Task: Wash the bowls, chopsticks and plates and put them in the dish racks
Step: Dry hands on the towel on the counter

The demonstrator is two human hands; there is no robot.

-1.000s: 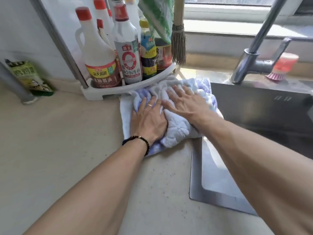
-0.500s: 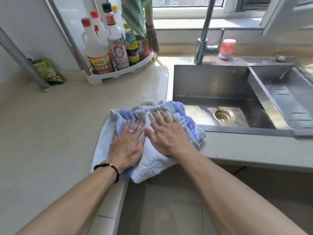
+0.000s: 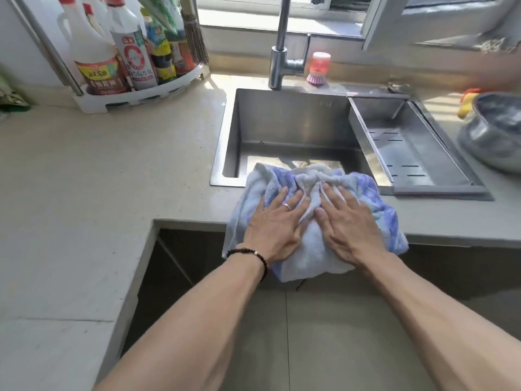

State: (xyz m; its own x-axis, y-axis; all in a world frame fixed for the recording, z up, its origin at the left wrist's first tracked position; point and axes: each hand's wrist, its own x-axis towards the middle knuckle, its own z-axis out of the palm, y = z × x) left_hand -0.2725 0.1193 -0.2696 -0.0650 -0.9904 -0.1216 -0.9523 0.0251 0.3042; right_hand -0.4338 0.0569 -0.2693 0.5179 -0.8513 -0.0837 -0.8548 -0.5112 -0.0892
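Observation:
A blue and white towel (image 3: 375,198) lies bunched on the counter's front strip, just before the steel sink (image 3: 284,128), and hangs over the counter edge. My left hand (image 3: 275,227) presses flat on its left part, fingers straight, a ring on one finger. My right hand (image 3: 351,224) presses flat on its right part beside it. A metal bowl (image 3: 496,131) stands on the counter at the far right. No plates or chopsticks are in view.
A steel drain tray (image 3: 406,142) sits in the sink's right side. The tap (image 3: 280,49) and a pink dish brush (image 3: 318,67) stand behind the sink. A white rack of sauce bottles (image 3: 127,66) fills the back left corner. Beige counter (image 3: 98,170) spreads left.
Both hands have slid the towel to the right along the counter, from beside the bottle rack to the strip in front of the sink. The bowl has come into view.

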